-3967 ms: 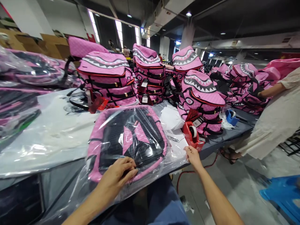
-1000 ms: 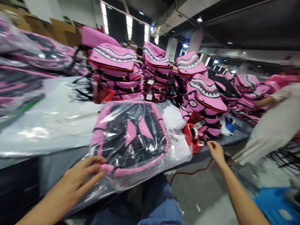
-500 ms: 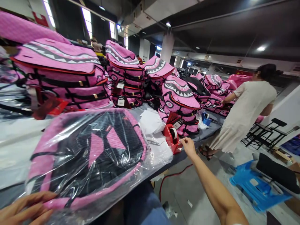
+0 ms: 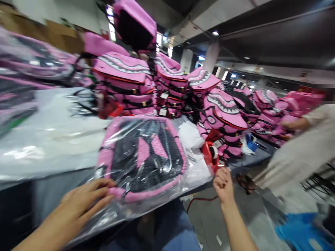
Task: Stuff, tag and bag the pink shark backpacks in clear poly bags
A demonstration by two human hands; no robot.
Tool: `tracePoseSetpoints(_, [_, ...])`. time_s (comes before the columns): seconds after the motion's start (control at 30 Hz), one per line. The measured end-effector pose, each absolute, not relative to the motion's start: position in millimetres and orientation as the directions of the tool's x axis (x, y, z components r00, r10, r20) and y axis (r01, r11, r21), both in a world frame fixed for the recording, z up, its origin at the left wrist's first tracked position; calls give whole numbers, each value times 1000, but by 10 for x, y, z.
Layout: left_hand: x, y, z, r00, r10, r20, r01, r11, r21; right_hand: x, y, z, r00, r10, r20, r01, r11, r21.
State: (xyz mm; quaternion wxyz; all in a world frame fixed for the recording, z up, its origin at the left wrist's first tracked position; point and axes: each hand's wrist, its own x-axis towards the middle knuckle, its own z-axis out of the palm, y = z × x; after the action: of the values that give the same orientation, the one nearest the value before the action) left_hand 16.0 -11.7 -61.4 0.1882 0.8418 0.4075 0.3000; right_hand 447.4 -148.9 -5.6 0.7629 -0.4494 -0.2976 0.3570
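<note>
Your left hand (image 4: 78, 205) lies flat with fingers spread, palm down on the near corner of the plastic bag (image 4: 188, 174), fingertips touching the pink edge of the backpack (image 4: 142, 157) sealed inside; it presses, it does not clasp anything. The backpack lies back-panel up just beyond those fingers, reaching away from you across the table (image 4: 42, 195). Your right hand (image 4: 222, 183) is off the table edge, to the right of the bag, curled into a loose fist; the blur hides whether anything is pinched in it. Just past that fist stands a red tape dispenser (image 4: 209, 153), near the bag's far right corner. To the left of your left hand a sheet of clear plastic (image 4: 47, 139) covers the table. Farther out, beyond the bagged backpack, pink shark-mouth backpacks (image 4: 125, 83) stand stacked in rows. Well to the right of your right hand, another person (image 4: 300, 150) in a pale dress stands at the table, arm stretched toward the stacks.
</note>
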Motion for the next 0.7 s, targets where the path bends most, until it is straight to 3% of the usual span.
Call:
tracePoseSetpoints(0.07, [200, -196, -428, 509, 808, 295, 557, -571, 603, 4278, -1438, 224, 404, 878, 258, -369, 414, -832])
tracePoseSetpoints(0.13, [272, -201, -286, 526, 820, 224, 579, -538, 613, 3972, -1274, 475, 23, 937, 348, -300, 339, -892])
tracePoseSetpoints(0.2, [321, -187, -204, 543, 825, 160, 604, -515, 608, 3554, -1018, 655, -457, 846, 276, -5, 308, -951])
tracePoseSetpoints(0.23, [333, -186, -185, 551, 823, 138, 611, -511, 605, 3328, -867, 706, -629, 755, 186, 165, 363, -917])
tracePoseSetpoints(0.3, [340, -195, -186, 561, 818, 128, 615, -515, 598, 2915, -537, 728, -772, 636, 23, 419, 534, -734])
tracePoseSetpoints(0.37, [335, -208, -225, 547, 821, 161, 612, -524, 592, 2642, -210, 672, -757, 644, -114, 609, 630, -482])
tracePoseSetpoints(0.47, [325, -213, -285, 539, 815, 215, 594, -549, 588, 2569, 135, 587, -583, 774, -246, 810, 529, -253])
tracePoseSetpoints(0.6, [316, -208, -268, 579, 793, 189, 572, -560, 600, 2769, 81, 639, -305, 944, -124, 936, 273, -222])
tracePoseSetpoints(0.7, [317, -216, -211, 592, 791, 157, 572, -549, 609, 2748, -240, 648, -353, 936, 19, 890, 342, -301])
